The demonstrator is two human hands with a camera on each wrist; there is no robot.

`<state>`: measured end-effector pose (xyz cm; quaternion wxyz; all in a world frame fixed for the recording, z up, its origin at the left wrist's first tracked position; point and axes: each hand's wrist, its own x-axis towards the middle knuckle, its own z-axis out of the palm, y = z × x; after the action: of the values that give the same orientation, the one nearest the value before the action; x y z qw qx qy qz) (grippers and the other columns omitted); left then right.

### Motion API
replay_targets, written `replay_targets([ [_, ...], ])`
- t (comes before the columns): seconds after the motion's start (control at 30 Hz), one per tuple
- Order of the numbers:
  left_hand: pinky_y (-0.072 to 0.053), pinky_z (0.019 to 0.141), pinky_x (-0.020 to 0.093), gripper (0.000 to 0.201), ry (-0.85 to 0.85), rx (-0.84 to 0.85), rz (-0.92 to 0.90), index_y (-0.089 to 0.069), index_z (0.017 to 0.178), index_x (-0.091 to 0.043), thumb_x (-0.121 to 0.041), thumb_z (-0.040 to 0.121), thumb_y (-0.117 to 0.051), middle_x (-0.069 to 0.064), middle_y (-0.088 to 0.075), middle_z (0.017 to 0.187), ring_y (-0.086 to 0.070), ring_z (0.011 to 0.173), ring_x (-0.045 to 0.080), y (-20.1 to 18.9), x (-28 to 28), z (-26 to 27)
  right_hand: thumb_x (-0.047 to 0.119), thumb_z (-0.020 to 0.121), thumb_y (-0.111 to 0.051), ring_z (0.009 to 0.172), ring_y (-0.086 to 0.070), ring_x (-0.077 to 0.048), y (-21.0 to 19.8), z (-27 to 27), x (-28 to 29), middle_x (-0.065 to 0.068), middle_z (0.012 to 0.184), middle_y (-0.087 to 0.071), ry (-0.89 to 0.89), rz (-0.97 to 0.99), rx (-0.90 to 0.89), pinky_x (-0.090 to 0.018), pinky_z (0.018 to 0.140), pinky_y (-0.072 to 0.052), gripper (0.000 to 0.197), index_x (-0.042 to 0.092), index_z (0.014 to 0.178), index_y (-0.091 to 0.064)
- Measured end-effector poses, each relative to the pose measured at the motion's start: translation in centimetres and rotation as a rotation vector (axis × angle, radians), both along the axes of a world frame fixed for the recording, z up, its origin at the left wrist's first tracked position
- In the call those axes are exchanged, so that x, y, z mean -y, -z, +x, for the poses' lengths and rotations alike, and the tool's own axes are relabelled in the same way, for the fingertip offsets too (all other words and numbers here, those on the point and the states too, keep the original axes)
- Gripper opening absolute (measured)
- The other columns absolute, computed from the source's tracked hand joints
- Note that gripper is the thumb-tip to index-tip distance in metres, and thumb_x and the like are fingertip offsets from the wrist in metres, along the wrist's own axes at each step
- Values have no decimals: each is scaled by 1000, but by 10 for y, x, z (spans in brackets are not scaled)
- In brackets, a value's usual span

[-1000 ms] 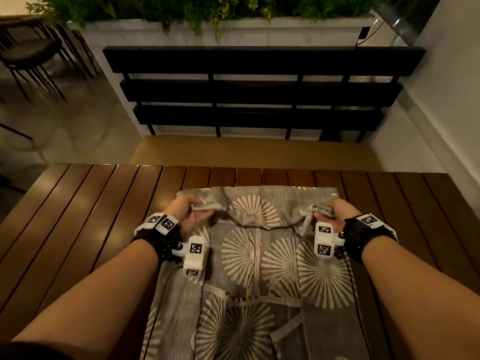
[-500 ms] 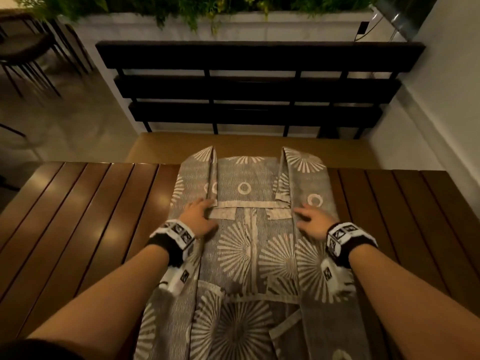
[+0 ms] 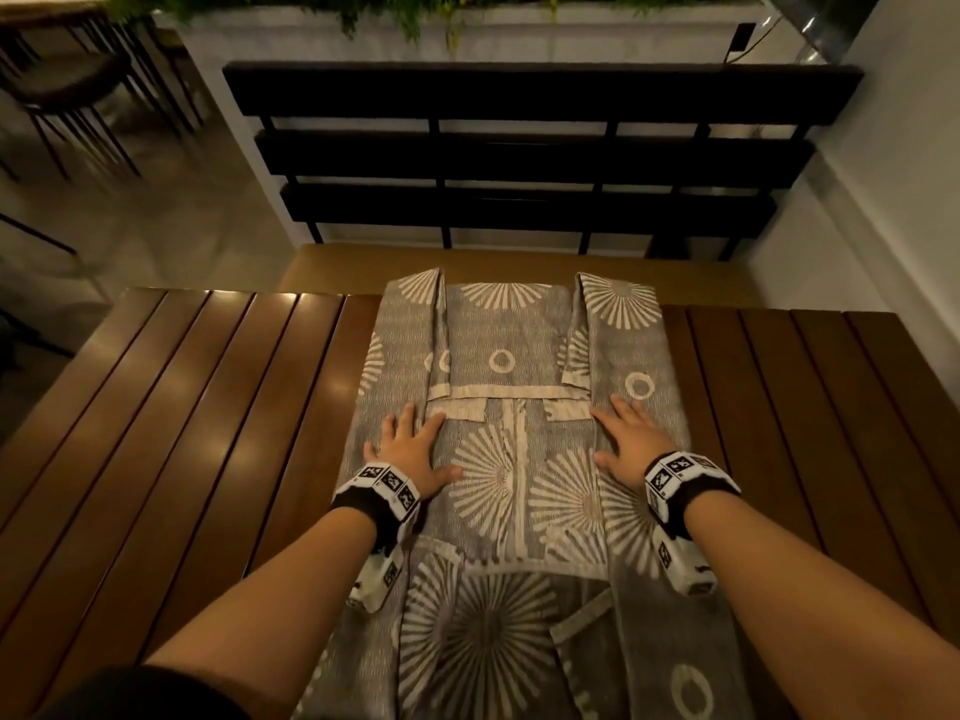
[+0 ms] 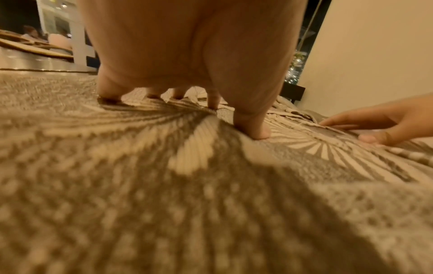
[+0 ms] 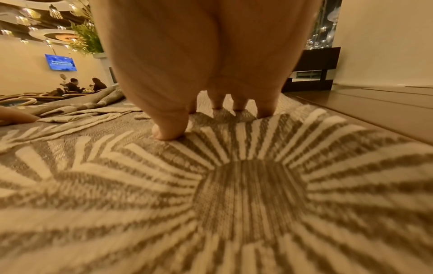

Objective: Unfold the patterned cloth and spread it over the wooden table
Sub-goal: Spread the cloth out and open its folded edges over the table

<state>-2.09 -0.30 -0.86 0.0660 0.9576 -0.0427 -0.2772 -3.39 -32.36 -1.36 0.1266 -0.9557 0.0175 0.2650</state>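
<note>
A grey cloth (image 3: 519,491) with cream sunburst and ring patterns lies in a long strip down the middle of the slatted wooden table (image 3: 197,418), from its far edge to its near edge. Narrow flaps stay folded inward at the far end. My left hand (image 3: 410,444) presses flat on the strip's left side, fingers spread. My right hand (image 3: 631,439) presses flat on its right side. In the left wrist view the left hand (image 4: 187,89) pushes fingertips into the cloth (image 4: 187,185). The right wrist view shows the right hand (image 5: 211,103) doing likewise on a sunburst of the cloth (image 5: 246,185).
A bench with a tan seat (image 3: 519,265) and dark slatted back (image 3: 519,148) stands just beyond the table's far edge. A white planter (image 3: 467,33) rises behind it, a wall (image 3: 893,174) runs on the right, dark chairs (image 3: 62,90) stand far left. Bare slats flank the cloth.
One second ago both hands pinched a folded layer near the middle. That layer now lies flipped out to the far edge, and both hands have let go and press flat.
</note>
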Motion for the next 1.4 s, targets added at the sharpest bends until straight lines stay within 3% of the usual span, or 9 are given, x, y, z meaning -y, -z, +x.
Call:
replay_targets([
  [0.17, -16, 115, 59, 84, 103, 258, -19, -18, 149, -25, -62, 84, -55, 9, -3, 161, -3, 147, 35, -31, 34, -35, 49, 92, -48, 148, 5, -27, -2, -14, -5, 2, 161, 6, 55, -3, 12, -51, 118, -15, 71, 35, 151, -12],
  [0.37, -3, 110, 69, 117, 53, -199, -58, 13, 146, -46, -94, 56, -43, 3, 26, 157, 17, 144, 42, -25, 70, -134, 55, 90, -48, 147, 2, -32, -7, -21, -12, -2, 161, 5, 151, -22, 2, -47, 120, -11, 75, 31, 151, -11],
  [0.67, 2, 112, 66, 110, 289, 39, 187, 11, 149, -41, -67, 72, -65, 10, 22, 158, 17, 143, 42, -23, 34, -84, 60, 92, -32, 138, -25, -39, -22, -52, -27, -19, 154, -18, 247, -276, 38, -49, 111, -27, 77, 14, 151, -14],
  [0.83, -10, 116, 60, 80, 288, 270, 195, -8, 152, -26, -19, 89, -58, 14, 6, 160, 7, 146, 40, -44, 30, -65, 67, 87, -35, 118, -45, -42, -16, -72, -49, -23, 141, -31, 352, -276, 29, -44, 94, -45, 82, 9, 143, -26],
  [0.9, -29, 110, 54, 60, 223, 255, 28, -34, 142, -22, -39, 88, -56, 10, -22, 154, -21, 142, 37, -46, 29, -70, 69, 84, -41, 114, -51, -38, -16, -76, -56, -24, 137, -37, 362, -245, 14, -42, 91, -47, 83, 8, 139, -31],
  [1.0, -41, 101, 48, 96, 180, 43, -103, -38, 136, -24, -83, 62, -54, 6, -42, 137, -44, 125, 32, -39, 20, -93, 65, 83, -49, 117, -53, -35, -19, -85, -67, -23, 138, -42, 385, -166, -16, -39, 90, -48, 84, 5, 139, -31],
  [1.07, -34, 108, 52, 119, 243, -58, -6, -20, 146, -25, -85, 52, -61, 9, -29, 149, -33, 134, 36, -27, 5, -112, 60, 84, -52, 116, -53, -35, -19, -97, -78, -23, 137, -44, 409, -105, 6, -38, 89, -48, 81, 2, 138, -33],
  [1.17, -18, 115, 58, 130, 357, -103, 148, 10, 151, -31, -65, 60, -77, 6, 6, 161, -3, 146, 37, -14, -16, -128, 55, 87, -51, 114, -54, -34, -19, -119, -96, -24, 136, -43, 415, -78, 45, -36, 90, -48, 76, 1, 138, -33],
  [1.4, -9, 112, 66, 136, 197, 7, 178, 17, 146, -42, -50, 57, -86, 10, 11, 161, 13, 145, 40, -15, -51, -106, 64, 84, -47, 99, -62, -30, -11, -135, -113, -14, 112, -62, 241, -114, 79, -32, 72, -46, 68, 4, 115, -51],
])
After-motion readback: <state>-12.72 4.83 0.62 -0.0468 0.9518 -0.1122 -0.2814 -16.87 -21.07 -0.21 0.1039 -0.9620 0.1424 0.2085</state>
